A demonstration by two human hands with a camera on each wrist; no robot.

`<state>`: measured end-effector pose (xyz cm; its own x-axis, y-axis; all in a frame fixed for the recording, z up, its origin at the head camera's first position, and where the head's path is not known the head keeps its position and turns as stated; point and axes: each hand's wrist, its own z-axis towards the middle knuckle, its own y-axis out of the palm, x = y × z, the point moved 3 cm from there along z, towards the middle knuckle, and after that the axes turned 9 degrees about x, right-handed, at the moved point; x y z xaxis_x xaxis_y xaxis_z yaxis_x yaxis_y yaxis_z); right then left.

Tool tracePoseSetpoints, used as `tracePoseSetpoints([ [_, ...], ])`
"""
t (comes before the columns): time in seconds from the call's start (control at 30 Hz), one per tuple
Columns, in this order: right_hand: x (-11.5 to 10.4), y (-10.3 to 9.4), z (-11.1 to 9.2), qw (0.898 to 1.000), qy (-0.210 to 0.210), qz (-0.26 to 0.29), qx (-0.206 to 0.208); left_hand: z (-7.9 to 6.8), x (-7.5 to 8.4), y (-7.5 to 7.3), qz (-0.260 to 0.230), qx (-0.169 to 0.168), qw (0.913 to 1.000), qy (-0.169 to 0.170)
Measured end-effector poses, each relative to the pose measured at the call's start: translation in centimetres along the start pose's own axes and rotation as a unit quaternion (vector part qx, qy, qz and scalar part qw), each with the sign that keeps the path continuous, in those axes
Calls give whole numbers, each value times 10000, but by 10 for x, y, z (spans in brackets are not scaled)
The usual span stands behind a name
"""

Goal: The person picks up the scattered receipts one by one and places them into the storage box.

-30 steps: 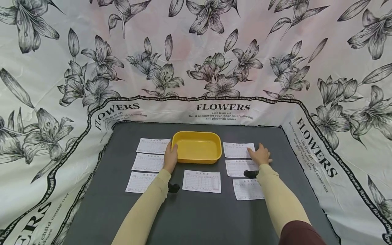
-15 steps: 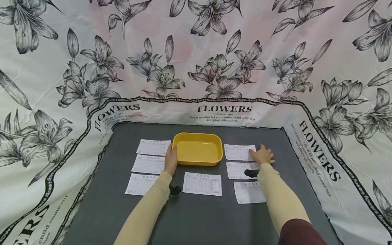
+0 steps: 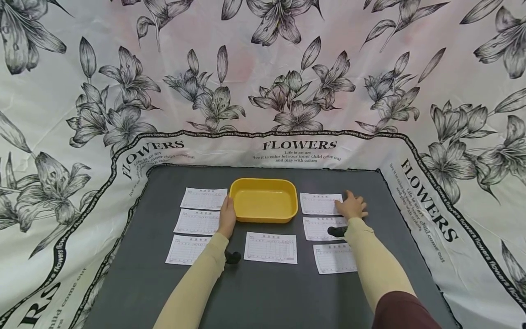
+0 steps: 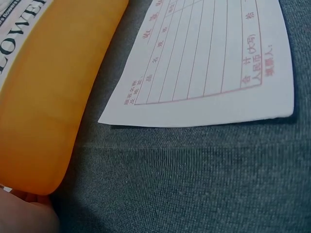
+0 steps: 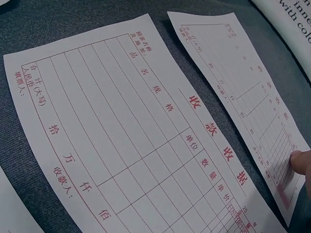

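My left hand [image 3: 227,218] grips the left side of a yellow plastic tray [image 3: 267,219] at the back of the table. In the left wrist view, part of that hand [image 4: 26,213] shows at the tray's lower corner. To the right, my right hand [image 3: 352,206] touches the right end of the farthest receipt slip [image 3: 318,204]. Its other fingers spread away to the right. The right wrist view shows the thumb [image 5: 302,162] over that slip's printed grid, with a nearer receipt slip [image 5: 107,121] lying flat beside it.
Several paper slips lie flat on the dark grey table [image 3: 271,292]: a column on the left [image 3: 196,221], a single slip in front of the tray [image 3: 270,247], and a column on the right [image 3: 334,259]. Flower-printed cloth [image 3: 300,148] borders the table.
The head view has shifted slightly. Both hands, the tray and the slips keep their places.
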<state>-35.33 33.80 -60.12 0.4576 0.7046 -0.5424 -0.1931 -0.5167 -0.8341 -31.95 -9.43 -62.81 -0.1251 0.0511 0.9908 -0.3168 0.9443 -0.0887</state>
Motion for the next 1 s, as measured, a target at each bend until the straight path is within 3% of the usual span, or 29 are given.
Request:
tracePoseSetpoints([
  [0.3,-4,9,3,9993,-172,-241,-234,-1,-8,-6,8,-37,9999,-150],
  [0.67,-1,6,11,9961,-678,103,559,4,-5,0,111,141,9998,88],
  [1.0,10,6,3,9845,-1185,75,1290,-3,-7,2,257,37,9995,-167],
])
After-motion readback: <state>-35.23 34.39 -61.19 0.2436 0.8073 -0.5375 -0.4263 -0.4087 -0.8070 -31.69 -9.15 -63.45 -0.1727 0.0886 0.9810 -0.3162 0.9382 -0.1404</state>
